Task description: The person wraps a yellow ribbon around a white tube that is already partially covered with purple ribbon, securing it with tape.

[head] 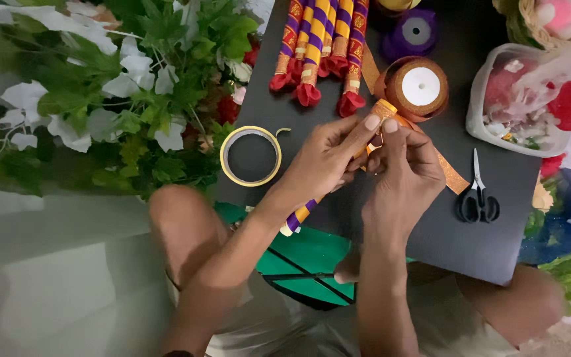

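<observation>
- Head view, middle of the frame: the fingers [373, 123] of the left hand [328, 158] are pinched on the top end of a stick wrapped in purple and yellow ribbon [299, 216], whose lower end shows below the wrist.
- The right hand [404, 175] has its fingers curled and pressed against the same top end, where a glittery orange ribbon [454, 177] meets the stick; exactly how the ribbon sits under the fingertips is hard to tell, since the knuckles cover it.
- That orange ribbon runs from the hands down to the right across the black bench [444, 238] and up to a spool of orange ribbon [419, 87] just above the hands.
- Black-handled scissors [477, 195] lie shut on the bench right of the right hand, near the ribbon's loose end.
- A roll of yellow tape [251, 156] lies flat on the bench left of the left hand.
- Finished wrapped sticks with red tips [318, 46] lie side by side at the top centre of the frame, with a purple ribbon spool [412, 32] just right of them.
- A clear plastic tub of red and white petals [520, 99] stands at the upper right.
- White artificial flowers with green leaves [100, 86] fill the upper left.
- A green mat [308, 258] shows below the bench edge, between the person's knees.
</observation>
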